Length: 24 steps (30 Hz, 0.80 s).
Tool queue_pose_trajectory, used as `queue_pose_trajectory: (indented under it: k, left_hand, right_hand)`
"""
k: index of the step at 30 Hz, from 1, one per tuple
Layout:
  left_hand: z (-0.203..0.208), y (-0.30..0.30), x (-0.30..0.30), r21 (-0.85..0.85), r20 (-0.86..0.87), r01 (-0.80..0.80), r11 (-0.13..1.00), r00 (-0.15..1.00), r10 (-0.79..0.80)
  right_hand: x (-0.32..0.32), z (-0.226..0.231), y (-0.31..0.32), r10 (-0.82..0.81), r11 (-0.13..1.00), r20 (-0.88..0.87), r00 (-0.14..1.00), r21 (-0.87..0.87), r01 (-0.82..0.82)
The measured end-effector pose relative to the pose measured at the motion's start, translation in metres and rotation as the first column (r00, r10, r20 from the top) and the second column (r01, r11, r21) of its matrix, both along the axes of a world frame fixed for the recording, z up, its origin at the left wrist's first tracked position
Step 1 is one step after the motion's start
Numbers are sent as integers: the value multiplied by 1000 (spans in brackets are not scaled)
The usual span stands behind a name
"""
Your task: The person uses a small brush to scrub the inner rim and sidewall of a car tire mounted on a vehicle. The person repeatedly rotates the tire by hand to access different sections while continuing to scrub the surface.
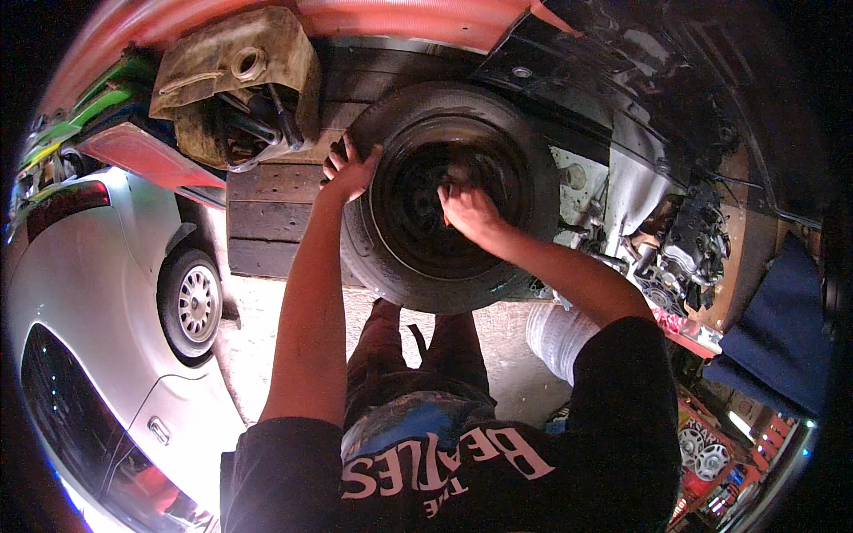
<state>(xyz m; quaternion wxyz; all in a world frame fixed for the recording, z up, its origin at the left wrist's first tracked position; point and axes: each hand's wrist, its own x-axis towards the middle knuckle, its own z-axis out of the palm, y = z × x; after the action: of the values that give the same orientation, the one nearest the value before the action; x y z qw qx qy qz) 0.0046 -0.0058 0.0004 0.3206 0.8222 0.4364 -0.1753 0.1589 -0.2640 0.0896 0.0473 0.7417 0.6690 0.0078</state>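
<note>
A black car tyre (542, 213) on a dark, dirty steel rim (391, 222) lies face up in front of me on a wooden plank bench. My left hand (352, 169) rests against the tyre's left side, fingers spread and holding nothing. Over the rim's middle, my right hand (471, 209) is closed around something mostly hidden. A small orange bit of it shows below the fist, and a blurred patch lies just above the knuckles. The inside of the rim is dark, so its details are hard to make out.
A dirty yellowish plastic tank (235, 80) with hoses stands on the wooden planks (267, 218) at the far left. A silver car (80, 258) is parked on the left. Metal engine parts (680, 249) crowd the right, near a dark blue cloth (782, 311) and a whitish ribbed drum (560, 338).
</note>
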Motion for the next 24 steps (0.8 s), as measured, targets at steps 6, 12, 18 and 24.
queue_pose_trajectory:
  k: [6,12,18,24]
  left_hand:
    - [20,-3,1,-71,30,-66,995,997,68]
    - [64,-13,12,-119,32,-145,982,988,150]
    - [-11,4,-5,33,-9,18,999,1000,-17]
    - [48,-15,5,-115,88,-119,986,988,130]
  right_hand:
    - [47,29,-6,-131,950,-325,937,-312,25]
    - [35,46,21,-82,983,-254,964,-182,35]
    - [8,42,-25,-169,866,-332,928,-500,-21]
    - [41,84,10,-278,929,-243,929,-314,196]
